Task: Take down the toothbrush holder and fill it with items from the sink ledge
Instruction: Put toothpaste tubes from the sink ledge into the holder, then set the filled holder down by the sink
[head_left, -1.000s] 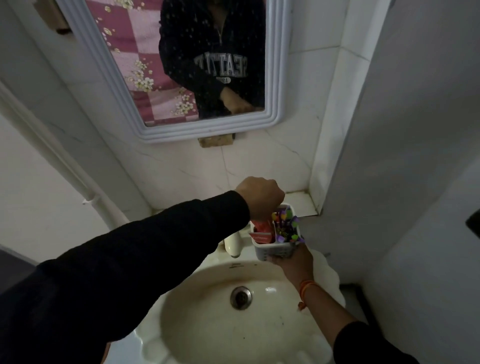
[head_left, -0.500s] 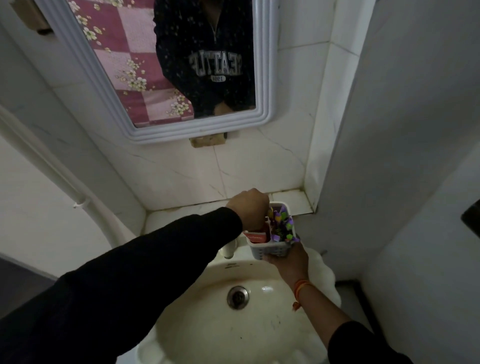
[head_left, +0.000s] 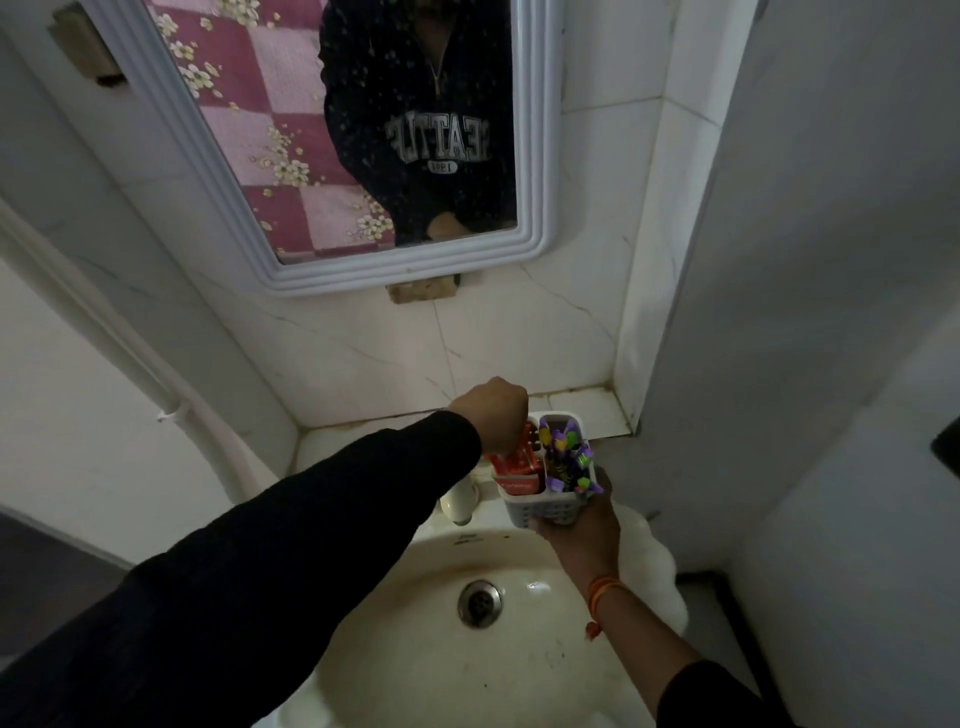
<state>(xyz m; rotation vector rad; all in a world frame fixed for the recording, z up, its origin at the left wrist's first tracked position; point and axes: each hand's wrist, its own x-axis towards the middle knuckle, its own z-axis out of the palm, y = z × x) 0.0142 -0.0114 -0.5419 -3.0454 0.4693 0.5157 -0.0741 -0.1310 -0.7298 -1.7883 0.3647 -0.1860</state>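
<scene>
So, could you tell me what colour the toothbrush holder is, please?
White, with a perforated wall; the toothbrush holder shows best in the head view.

Long black sleeve (head_left: 291, 545) covering the left arm down to the wrist, right sleeve (head_left: 717, 696) dark and pushed back up the forearm, orange thread band (head_left: 602, 590) around the right wrist with a loose end hanging

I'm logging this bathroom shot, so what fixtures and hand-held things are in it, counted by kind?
Mirror: 1
Sink: 1
Tap: 1
Drain: 1
Toothbrush holder: 1, held from below by the right hand, the left hand closed over its red contents
Total: 5
</scene>
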